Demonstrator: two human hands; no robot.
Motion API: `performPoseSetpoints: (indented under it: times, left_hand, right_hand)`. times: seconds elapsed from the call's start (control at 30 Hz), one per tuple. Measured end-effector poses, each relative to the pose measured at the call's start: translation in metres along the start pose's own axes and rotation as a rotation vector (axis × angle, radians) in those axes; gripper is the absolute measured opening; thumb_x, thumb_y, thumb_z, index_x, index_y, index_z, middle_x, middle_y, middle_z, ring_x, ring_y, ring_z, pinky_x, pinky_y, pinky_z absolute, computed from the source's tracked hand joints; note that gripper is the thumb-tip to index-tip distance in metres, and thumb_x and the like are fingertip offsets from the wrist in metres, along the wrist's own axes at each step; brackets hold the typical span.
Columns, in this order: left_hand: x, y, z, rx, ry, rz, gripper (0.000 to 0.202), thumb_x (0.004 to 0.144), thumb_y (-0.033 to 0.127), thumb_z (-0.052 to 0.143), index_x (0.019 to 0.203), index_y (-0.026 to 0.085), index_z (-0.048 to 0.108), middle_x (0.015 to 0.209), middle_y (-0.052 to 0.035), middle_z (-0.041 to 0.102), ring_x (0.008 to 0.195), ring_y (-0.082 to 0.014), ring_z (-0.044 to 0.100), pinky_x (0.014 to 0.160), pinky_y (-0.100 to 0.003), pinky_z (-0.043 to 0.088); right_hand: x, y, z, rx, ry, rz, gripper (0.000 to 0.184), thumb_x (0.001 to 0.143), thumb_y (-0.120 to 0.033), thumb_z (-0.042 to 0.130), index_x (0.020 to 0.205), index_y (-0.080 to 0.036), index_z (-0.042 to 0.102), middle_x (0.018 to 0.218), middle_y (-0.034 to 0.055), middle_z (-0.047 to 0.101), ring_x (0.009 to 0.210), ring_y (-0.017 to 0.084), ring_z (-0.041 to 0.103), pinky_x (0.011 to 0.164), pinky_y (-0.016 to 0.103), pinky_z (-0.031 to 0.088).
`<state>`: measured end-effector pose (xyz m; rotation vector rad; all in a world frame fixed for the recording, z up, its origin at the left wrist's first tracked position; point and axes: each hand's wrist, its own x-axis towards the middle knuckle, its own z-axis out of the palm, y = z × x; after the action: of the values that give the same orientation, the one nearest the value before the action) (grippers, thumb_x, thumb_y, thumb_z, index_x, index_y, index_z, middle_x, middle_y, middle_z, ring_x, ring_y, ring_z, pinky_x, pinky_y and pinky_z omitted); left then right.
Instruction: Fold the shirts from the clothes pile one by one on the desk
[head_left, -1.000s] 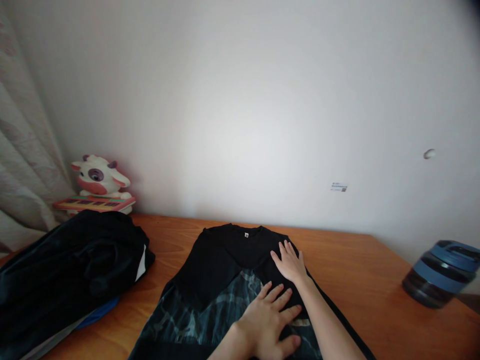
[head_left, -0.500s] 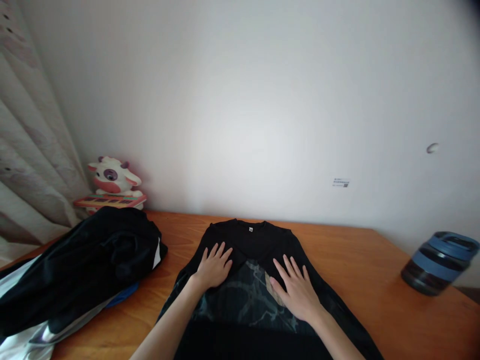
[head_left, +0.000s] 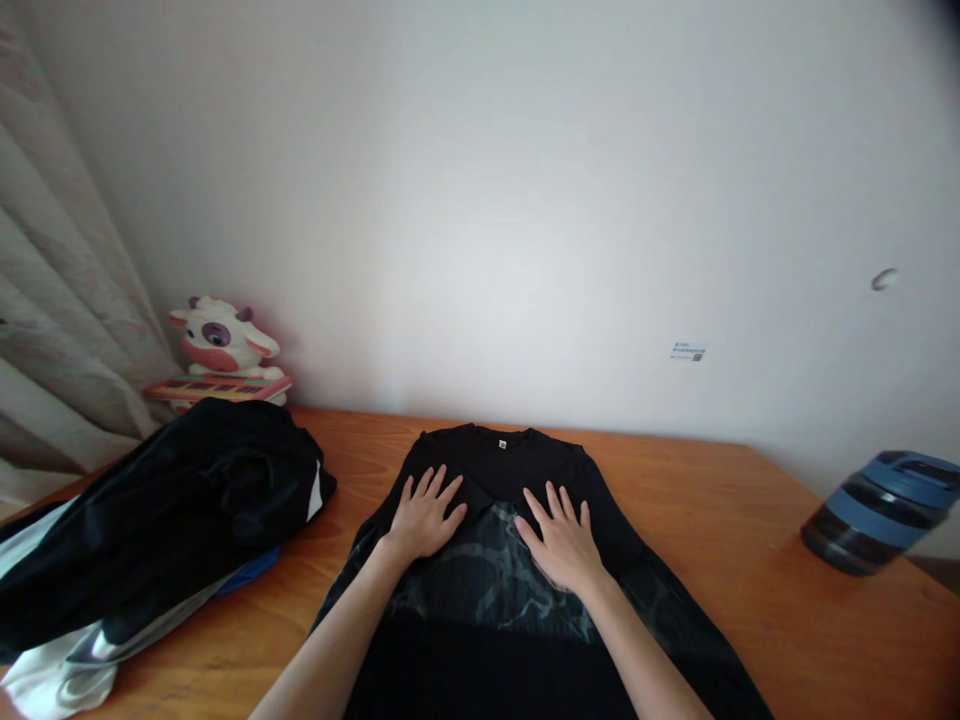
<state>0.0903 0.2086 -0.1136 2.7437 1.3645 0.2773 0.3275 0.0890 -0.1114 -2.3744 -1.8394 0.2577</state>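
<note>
From my head camera, here's the black shirt [head_left: 495, 575], laid on the wooden table [head_left: 727, 520] right in front of me, collar toward the wall! My left hand [head_left: 425, 518] lies on its left chest, fingers released and spread wide. Over on the other side, my right hand [head_left: 562, 540] presses palm-down beside the camouflage-patterned panel, fingers loose and fanned too! Off to the left sits a heap of dark clothes [head_left: 187, 510], a cow toy [head_left: 225, 335] just behind it; far right, a blue-banded jar [head_left: 877, 515]!
</note>
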Motion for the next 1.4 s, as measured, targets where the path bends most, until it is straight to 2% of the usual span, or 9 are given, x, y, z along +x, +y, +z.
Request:
performPoseSetpoints:
  times: [0.2, 0.33, 0.47, 0.53, 0.7, 0.87, 1.07, 1.27, 1.4]
  left_hand:
    - [0.016, -0.007, 0.003, -0.001, 0.002, 0.009, 0.058, 0.100, 0.054, 0.040, 0.153, 0.029, 0.043, 0.164, -0.0104, 0.034, 0.152, -0.0358, 0.027, 0.120, -0.063, 0.021]
    - [0.018, -0.007, -0.006, -0.043, 0.065, -0.005, 0.051, 0.100, 0.045, 0.044, 0.144, 0.021, 0.056, 0.157, -0.0137, 0.046, 0.147, -0.0344, 0.038, 0.120, -0.059, 0.026]
    - [-0.003, -0.013, -0.017, -0.082, 0.062, 0.117, 0.044, 0.102, 0.032, 0.041, 0.135, 0.015, 0.063, 0.148, -0.0141, 0.057, 0.140, -0.0265, 0.050, 0.120, -0.043, 0.034]
    - [-0.021, -0.021, -0.017, -0.069, 0.042, 0.162, 0.045, 0.102, 0.035, 0.041, 0.140, 0.018, 0.059, 0.151, -0.0129, 0.053, 0.143, -0.0270, 0.046, 0.121, -0.045, 0.033]
    - [-0.055, -0.040, -0.008, -0.031, 0.124, 0.125, 0.049, 0.104, 0.045, 0.037, 0.147, 0.026, 0.053, 0.158, -0.0103, 0.045, 0.147, -0.0286, 0.040, 0.120, -0.051, 0.032]
    - [-0.057, -0.047, -0.009, -0.040, 0.133, 0.122, 0.049, 0.103, 0.046, 0.039, 0.147, 0.028, 0.052, 0.158, -0.0084, 0.045, 0.146, -0.0276, 0.041, 0.120, -0.050, 0.032]
    - [-0.068, -0.032, -0.032, -0.077, 0.154, 0.105, 0.042, 0.102, 0.034, 0.039, 0.127, 0.019, 0.069, 0.138, -0.0110, 0.065, 0.130, -0.0261, 0.059, 0.115, -0.044, 0.042]
    - [-0.124, -0.019, -0.064, -0.139, 0.070, 0.128, 0.037, 0.095, 0.037, 0.052, 0.127, 0.029, 0.068, 0.139, -0.0049, 0.065, 0.128, -0.0259, 0.061, 0.110, -0.043, 0.049]
    - [-0.198, -0.024, -0.058, -0.187, 0.311, 0.018, 0.031, 0.094, 0.046, 0.052, 0.119, 0.040, 0.070, 0.124, 0.0016, 0.072, 0.110, -0.0244, 0.071, 0.096, -0.038, 0.060]
  right_hand:
    - [0.020, 0.000, 0.002, 0.016, -0.013, 0.004, 0.075, 0.097, -0.072, 0.021, 0.160, -0.032, 0.025, 0.169, 0.0098, 0.016, 0.155, 0.036, 0.007, 0.121, 0.063, 0.002]
    - [0.028, -0.004, -0.002, 0.073, 0.053, -0.018, 0.075, 0.098, -0.070, 0.023, 0.158, -0.025, 0.034, 0.167, 0.0127, 0.025, 0.155, 0.033, 0.014, 0.121, 0.061, 0.006]
    - [0.011, 0.005, -0.009, 0.104, 0.122, -0.097, 0.062, 0.104, -0.051, 0.020, 0.146, -0.020, 0.053, 0.161, 0.0103, 0.038, 0.152, 0.024, 0.028, 0.123, 0.047, 0.019]
    - [-0.005, 0.013, -0.010, 0.068, 0.123, -0.128, 0.060, 0.104, -0.050, 0.021, 0.144, -0.021, 0.055, 0.161, 0.0104, 0.039, 0.152, 0.025, 0.028, 0.122, 0.047, 0.020]
    - [-0.036, 0.020, -0.001, 0.007, 0.086, -0.109, 0.069, 0.102, -0.063, 0.020, 0.156, -0.024, 0.037, 0.166, 0.0104, 0.027, 0.155, 0.026, 0.019, 0.124, 0.052, 0.010]
    - [-0.035, 0.009, 0.006, 0.015, 0.081, -0.081, 0.074, 0.099, -0.068, 0.021, 0.158, -0.024, 0.034, 0.167, 0.0104, 0.024, 0.155, 0.027, 0.017, 0.124, 0.053, 0.008]
    - [-0.045, 0.004, 0.000, 0.047, 0.233, -0.139, 0.057, 0.104, -0.047, 0.025, 0.140, -0.018, 0.059, 0.153, 0.0110, 0.051, 0.145, 0.025, 0.041, 0.123, 0.047, 0.021]
    - [-0.097, 0.012, -0.012, 0.106, 0.256, -0.265, 0.047, 0.102, -0.044, 0.035, 0.129, -0.024, 0.067, 0.146, 0.0083, 0.057, 0.137, 0.028, 0.051, 0.118, 0.046, 0.037]
    - [-0.154, 0.042, -0.010, 0.172, 0.196, -0.262, 0.042, 0.100, -0.048, 0.042, 0.131, -0.032, 0.065, 0.143, 0.0051, 0.061, 0.131, 0.027, 0.058, 0.110, 0.043, 0.048]
